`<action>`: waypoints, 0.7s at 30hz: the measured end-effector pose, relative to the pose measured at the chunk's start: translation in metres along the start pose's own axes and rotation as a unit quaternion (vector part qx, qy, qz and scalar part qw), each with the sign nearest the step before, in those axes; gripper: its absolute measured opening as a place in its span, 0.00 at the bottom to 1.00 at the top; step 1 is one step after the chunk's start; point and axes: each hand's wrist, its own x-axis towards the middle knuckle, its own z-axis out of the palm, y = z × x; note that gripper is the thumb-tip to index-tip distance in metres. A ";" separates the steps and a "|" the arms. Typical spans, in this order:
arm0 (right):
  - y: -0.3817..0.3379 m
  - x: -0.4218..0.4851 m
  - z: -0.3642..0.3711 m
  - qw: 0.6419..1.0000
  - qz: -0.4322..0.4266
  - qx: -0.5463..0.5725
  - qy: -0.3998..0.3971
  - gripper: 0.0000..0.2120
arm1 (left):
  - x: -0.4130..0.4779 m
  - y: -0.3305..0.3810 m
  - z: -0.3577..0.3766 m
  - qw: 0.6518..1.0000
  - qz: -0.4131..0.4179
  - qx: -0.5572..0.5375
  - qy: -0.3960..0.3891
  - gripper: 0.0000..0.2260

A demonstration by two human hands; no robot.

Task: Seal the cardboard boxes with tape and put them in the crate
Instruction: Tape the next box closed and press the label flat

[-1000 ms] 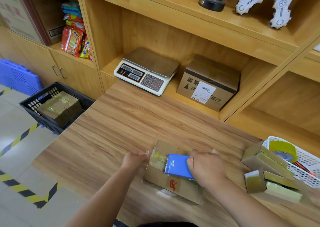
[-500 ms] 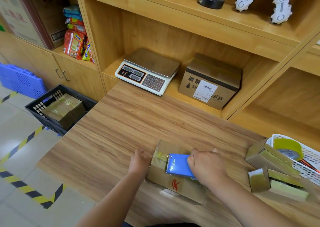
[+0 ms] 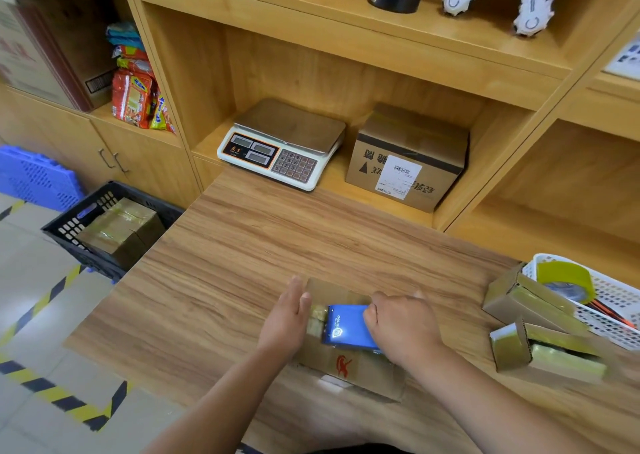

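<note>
on the table (image 3: 242, 246), the box (image 3: 349, 367) lies at 6 o'clock, with the crate (image 3: 69, 227) off its edge at 9 o'clock. the right hand (image 3: 403, 327) has its grip closed on the blue dispenser (image 3: 346, 329) atop the box. the left hand (image 3: 285, 318) lies flat, fingers straight, against the box's left end, gripping nothing.

left hand (image 3: 287, 318) opens flat against the left end of the cardboard box (image 3: 349, 360), blue tape dispenser (image 3: 346, 327) slightly nearer that end under the right hand (image 3: 401, 329)

Bright even light, soft blur, warped edges
</note>
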 end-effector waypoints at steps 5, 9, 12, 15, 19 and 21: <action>0.007 -0.001 -0.002 1.000 0.000 0.030 -0.008 0.10 | 0.029 0.020 0.011 0.970 0.177 0.161 -0.052 0.21; 0.023 -0.004 -0.005 0.997 -0.029 0.070 -0.018 0.09 | 0.031 0.013 0.018 0.972 0.184 0.143 -0.039 0.20; 0.033 -0.008 -0.009 0.993 -0.074 0.086 -0.041 0.09 | 0.032 0.010 0.021 0.961 0.199 0.188 -0.037 0.20; 0.044 -0.009 -0.011 0.988 -0.083 0.104 -0.074 0.11 | 0.032 0.011 0.022 0.952 0.194 0.234 -0.031 0.21; 0.060 -0.013 -0.010 0.982 -0.096 0.127 -0.103 0.12 | 0.027 0.015 0.028 0.948 0.180 0.261 -0.026 0.21; 0.068 -0.016 -0.009 0.979 -0.105 0.134 -0.111 0.12 | 0.026 0.018 0.031 0.944 0.175 0.280 -0.026 0.21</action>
